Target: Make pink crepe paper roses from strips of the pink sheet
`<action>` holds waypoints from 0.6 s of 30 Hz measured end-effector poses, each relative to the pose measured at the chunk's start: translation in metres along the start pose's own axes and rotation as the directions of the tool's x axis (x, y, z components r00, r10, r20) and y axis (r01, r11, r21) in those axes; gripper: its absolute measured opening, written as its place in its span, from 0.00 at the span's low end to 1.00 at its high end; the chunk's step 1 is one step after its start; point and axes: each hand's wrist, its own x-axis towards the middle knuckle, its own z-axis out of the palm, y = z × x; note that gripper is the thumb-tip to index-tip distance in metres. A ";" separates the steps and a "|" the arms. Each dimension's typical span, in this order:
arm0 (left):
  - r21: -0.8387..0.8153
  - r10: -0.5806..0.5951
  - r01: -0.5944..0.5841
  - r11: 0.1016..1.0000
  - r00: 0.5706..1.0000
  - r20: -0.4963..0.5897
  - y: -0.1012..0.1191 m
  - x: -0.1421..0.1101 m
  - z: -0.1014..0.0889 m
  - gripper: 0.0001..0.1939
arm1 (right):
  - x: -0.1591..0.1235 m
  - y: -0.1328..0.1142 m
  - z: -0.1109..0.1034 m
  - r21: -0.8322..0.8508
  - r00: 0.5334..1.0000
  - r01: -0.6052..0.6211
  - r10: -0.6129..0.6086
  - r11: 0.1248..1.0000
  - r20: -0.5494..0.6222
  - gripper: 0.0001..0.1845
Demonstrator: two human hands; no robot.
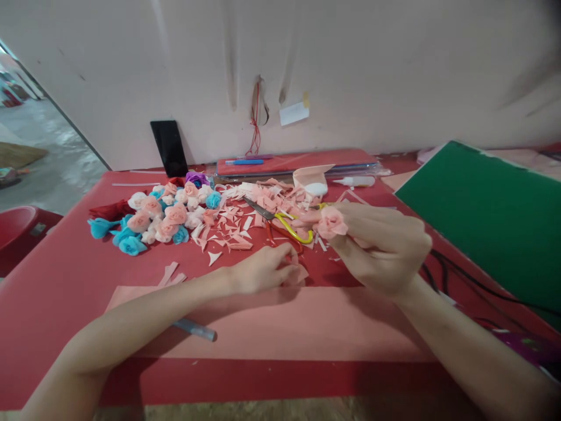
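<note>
A pink paper rose (332,223) is pinched between the fingers of my right hand (385,245), raised over the table. Lower and to the left, my left hand (265,270) has its fingers curled at a small pink paper piece (300,276), partly hidden by them. Both hands are above a long pink paper sheet (280,327). Just beyond my hands lie scissors (293,227) with yellow and red handles, blades apart, among pink paper scraps (234,225).
Several finished paper flowers (164,213) are heaped at the left. A phone (169,147) leans on the wall. Behind the scraps lies a glue bottle (357,181). A green board (486,222) and black cables (473,275) occupy the right. A grey rod (196,329) rests on the sheet.
</note>
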 end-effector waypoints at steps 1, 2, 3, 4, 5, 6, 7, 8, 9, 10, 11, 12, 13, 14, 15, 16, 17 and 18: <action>0.013 -0.007 0.008 1.000 1.000 -0.017 0.000 0.000 0.000 0.03 | 0.000 0.000 0.000 -0.010 1.000 -0.002 0.002 1.000 0.004 0.18; 0.030 -0.016 0.017 0.999 0.999 -0.034 -0.001 0.000 0.000 0.03 | 0.000 0.000 0.000 -0.019 1.000 -0.005 0.005 1.000 0.010 0.17; 0.047 -0.025 0.027 0.999 0.999 -0.046 -0.001 0.000 0.000 0.03 | 0.001 0.000 0.000 -0.024 1.000 -0.008 0.008 1.000 0.015 0.16; 0.060 -0.033 0.036 0.998 0.998 -0.050 -0.001 0.000 0.000 0.03 | 0.001 0.000 0.000 -0.023 1.000 -0.004 0.005 1.000 0.016 0.16; 0.069 -0.039 0.042 0.997 0.998 -0.045 -0.001 0.000 0.000 0.03 | 0.002 0.000 0.000 -0.015 1.000 0.001 -0.001 1.000 0.013 0.17; 0.071 -0.041 0.043 0.997 0.999 -0.035 -0.001 0.000 0.000 0.03 | 0.002 0.000 0.000 -0.005 1.000 0.003 -0.003 1.000 0.010 0.18; 0.067 -0.038 0.040 0.997 0.999 -0.022 0.000 -0.001 0.000 0.02 | 0.002 0.000 0.000 0.003 1.000 0.003 -0.003 1.000 0.007 0.19; 0.061 -0.034 0.034 0.998 0.999 -0.010 0.000 -0.001 0.001 0.02 | 0.002 0.000 0.000 0.009 1.000 0.008 -0.008 1.000 -0.001 0.20; 0.052 -0.027 0.027 0.998 1.000 0.001 0.000 -0.002 0.001 0.02 | 0.002 0.000 0.000 0.007 1.000 0.010 -0.010 1.000 -0.002 0.20; 0.044 -0.019 0.019 0.999 1.000 0.009 0.000 -0.002 0.002 0.01 | 0.002 0.000 0.000 0.001 1.000 0.011 -0.011 1.000 -0.002 0.20; 0.035 -0.011 0.010 0.999 1.000 0.014 0.000 -0.002 0.003 0.01 | 0.001 0.000 0.000 -0.006 1.000 0.013 -0.013 1.000 -0.003 0.18; 0.029 -0.002 0.001 1.000 1.000 0.013 0.000 -0.002 0.004 0.01 | 0.001 0.001 0.000 -0.013 1.000 0.017 -0.017 1.000 -0.001 0.17; 0.023 0.007 -0.007 1.000 1.000 0.007 0.000 -0.002 0.004 0.01 | 0.001 0.001 0.000 -0.021 1.000 0.018 -0.018 1.000 0.001 0.15; 0.018 0.016 -0.016 1.000 1.000 -0.006 0.000 -0.002 0.003 0.02 | 0.001 0.002 0.000 -0.025 1.000 0.017 -0.017 1.000 0.006 0.14; 0.014 0.027 -0.027 1.000 0.999 -0.026 0.000 -0.002 0.002 0.02 | 0.001 0.002 0.000 -0.019 1.000 0.017 -0.017 1.000 0.006 0.14; 0.010 0.039 -0.039 0.999 0.998 -0.056 0.001 -0.002 -0.002 0.02 | 0.001 0.002 0.000 -0.005 1.000 0.017 -0.017 1.000 0.005 0.14; 0.007 0.054 -0.054 0.999 0.994 -0.095 0.003 -0.003 -0.007 0.02 | 0.000 0.002 0.000 0.013 1.000 0.014 -0.014 1.000 0.004 0.15; 0.005 0.070 -0.070 0.998 0.988 -0.139 0.006 -0.005 -0.013 0.03 | 0.000 0.001 0.000 0.032 1.000 0.005 -0.005 0.999 0.001 0.15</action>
